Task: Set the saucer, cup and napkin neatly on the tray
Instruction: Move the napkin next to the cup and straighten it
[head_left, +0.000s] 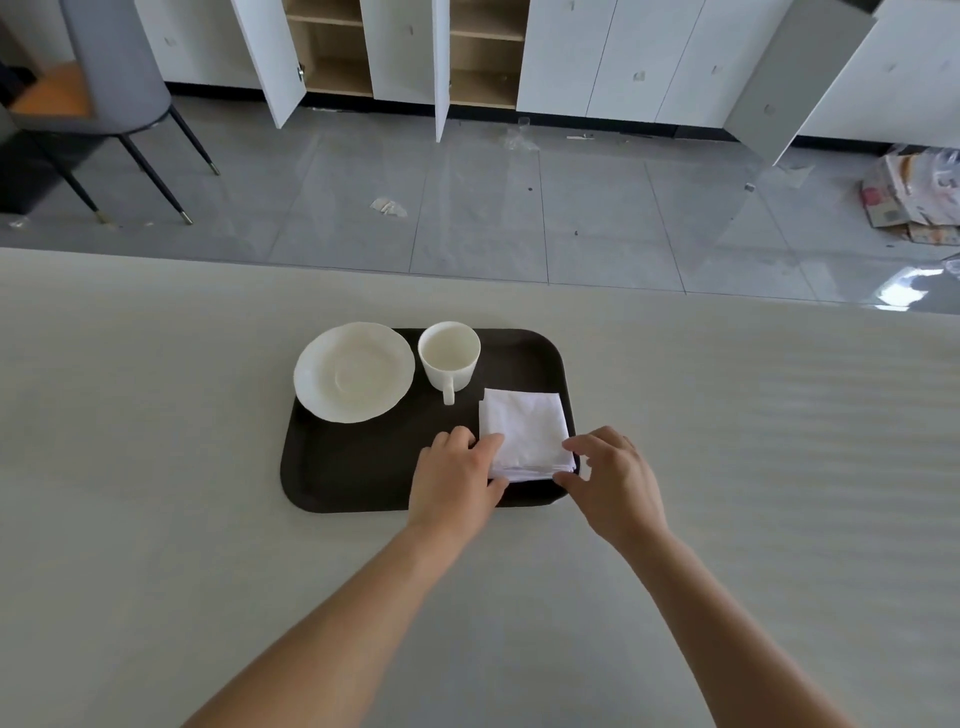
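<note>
A dark brown tray (358, 473) lies on the pale table. A white saucer (354, 371) sits at its far left corner, overhanging the rim a little. Right beside it stands an empty white cup (449, 353), handle pointing toward me. A folded white napkin (524, 431) lies at the tray's right side. My left hand (457, 480) pinches the napkin's near left corner between thumb and fingers. My right hand (610, 480) has fingers spread, its fingertips touching the napkin's near right corner.
The pale table (156, 467) extends wide on all sides of the tray. Beyond its far edge is a grey tiled floor, a chair (93, 78) at far left, white cabinets with open doors, and a heap of cartons (914, 197) at far right.
</note>
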